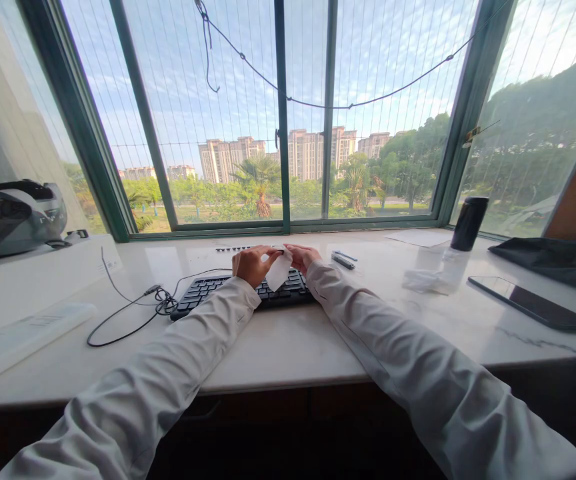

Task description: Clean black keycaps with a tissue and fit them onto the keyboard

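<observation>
Above a black keyboard (pixel 199 291), both my hands are held close together with fingers pinched. From between them hangs a thin white wipe (pixel 279 273). My left hand (pixel 251 264) closes on its left edge, and my right hand (pixel 302 256) grips it from the other side. Something small and dark shows at the fingertips, too small to name. Part of the keyboard is hidden under my hands and sleeves. Behind my left hand lies a row of small black pieces (pixel 228 249), which look like keycaps.
A black cable (pixel 133 327) lies coiled left of the keyboard, near a white plastic strip (pixel 33 333). To the right are pen-like tools (pixel 343 260), a clear plastic bag (pixel 425 281), a phone (pixel 533 303) and a black bottle (pixel 469 223). A helmet (pixel 15 217) sits far left.
</observation>
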`<act>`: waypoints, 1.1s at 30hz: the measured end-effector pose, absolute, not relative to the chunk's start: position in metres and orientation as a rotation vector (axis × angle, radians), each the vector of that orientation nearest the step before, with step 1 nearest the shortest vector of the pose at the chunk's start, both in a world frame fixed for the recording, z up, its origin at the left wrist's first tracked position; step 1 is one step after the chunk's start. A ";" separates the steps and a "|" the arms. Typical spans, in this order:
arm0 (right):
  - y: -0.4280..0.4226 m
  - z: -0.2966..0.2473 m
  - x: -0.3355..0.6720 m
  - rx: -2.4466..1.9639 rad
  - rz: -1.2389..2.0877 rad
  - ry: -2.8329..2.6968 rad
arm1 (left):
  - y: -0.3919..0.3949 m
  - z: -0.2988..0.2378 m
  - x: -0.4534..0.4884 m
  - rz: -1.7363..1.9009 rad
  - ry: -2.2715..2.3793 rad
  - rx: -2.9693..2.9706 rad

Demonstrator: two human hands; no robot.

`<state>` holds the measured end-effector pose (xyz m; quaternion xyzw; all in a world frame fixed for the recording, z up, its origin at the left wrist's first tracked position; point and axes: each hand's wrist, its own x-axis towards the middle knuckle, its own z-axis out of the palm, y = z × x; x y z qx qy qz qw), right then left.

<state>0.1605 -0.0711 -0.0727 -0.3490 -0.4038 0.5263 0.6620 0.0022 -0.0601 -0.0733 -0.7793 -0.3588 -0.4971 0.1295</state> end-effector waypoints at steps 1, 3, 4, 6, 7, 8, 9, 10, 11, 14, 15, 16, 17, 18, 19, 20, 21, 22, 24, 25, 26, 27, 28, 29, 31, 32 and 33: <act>-0.071 -0.073 0.161 -0.788 1.198 -0.907 | -0.060 -0.073 0.002 -1.445 -1.035 -2.271; -0.069 -0.074 0.163 -0.815 1.189 -0.907 | -0.059 -0.074 0.001 -1.435 -1.009 -2.290; -0.068 -0.075 0.163 -0.827 1.177 -0.923 | -0.059 -0.074 0.001 -1.424 -0.995 -2.300; -0.065 -0.078 0.164 -0.843 1.161 -0.960 | -0.058 -0.075 0.001 -1.397 -0.974 -2.314; -0.064 -0.080 0.165 -0.846 1.164 -0.972 | -0.058 -0.075 0.000 -1.383 -0.969 -2.319; -0.062 -0.082 0.165 -0.846 1.173 -0.981 | -0.057 -0.075 0.000 -1.371 -0.968 -2.323; -0.061 -0.084 0.166 -0.849 1.182 -0.992 | -0.057 -0.076 0.000 -1.363 -0.969 -2.326; -0.059 -0.087 0.166 -0.857 1.184 -1.002 | -0.056 -0.076 -0.001 -1.357 -0.969 -2.329; -0.058 -0.089 0.166 -0.868 1.179 -1.014 | -0.056 -0.076 -0.001 -1.351 -0.970 -2.334; -0.053 -0.092 0.167 -0.913 1.135 -1.050 | -0.055 -0.077 -0.001 -1.338 -0.963 -2.357; -0.051 -0.093 0.168 -0.928 1.114 -1.054 | -0.055 -0.078 -0.001 -1.340 -0.957 -2.367; -0.050 -0.093 0.168 -0.940 1.093 -1.054 | -0.055 -0.078 0.000 -1.348 -0.951 -2.375; -0.049 -0.093 0.168 -0.953 1.072 -1.055 | -0.056 -0.078 0.000 -1.362 -0.948 -2.378; -0.048 -0.093 0.168 -0.967 1.049 -1.055 | -0.056 -0.078 0.000 -1.377 -0.946 -2.378; -0.046 -0.093 0.169 -0.983 1.027 -1.056 | -0.056 -0.077 0.001 -1.390 -0.945 -2.375; -0.046 -0.093 0.169 -1.001 1.005 -1.059 | -0.057 -0.077 0.001 -1.397 -0.941 -2.375; -0.045 -0.093 0.170 -1.020 0.983 -1.063 | -0.057 -0.077 0.001 -1.398 -0.937 -2.378; -0.044 -0.093 0.171 -1.038 0.961 -1.071 | -0.057 -0.076 0.001 -1.397 -0.933 -2.386; -0.043 -0.094 0.172 -1.059 0.920 -1.087 | -0.057 -0.076 0.000 -1.392 -0.933 -2.404; -0.043 -0.095 0.172 -1.056 0.898 -1.097 | -0.057 -0.075 0.000 -1.392 -0.940 -2.410; -0.043 -0.096 0.172 -1.048 0.879 -1.107 | -0.057 -0.075 0.000 -1.391 -0.950 -2.412; -0.044 -0.097 0.172 -1.038 0.870 -1.113 | -0.057 -0.075 -0.001 -1.390 -0.959 -2.414; -0.044 -0.097 0.172 -1.032 0.875 -1.113 | -0.057 -0.076 -0.001 -1.388 -0.963 -2.417; -0.046 -0.097 0.171 -1.030 0.894 -1.101 | -0.056 -0.076 -0.001 -1.385 -0.964 -2.423; -0.049 -0.093 0.169 -1.027 0.970 -1.037 | -0.056 -0.077 0.000 -1.386 -0.964 -2.438; -0.051 -0.091 0.167 -1.022 1.016 -0.987 | -0.056 -0.077 0.000 -1.394 -0.964 -2.443; -0.054 -0.088 0.166 -1.011 1.056 -0.933 | -0.055 -0.077 0.001 -1.408 -0.963 -2.444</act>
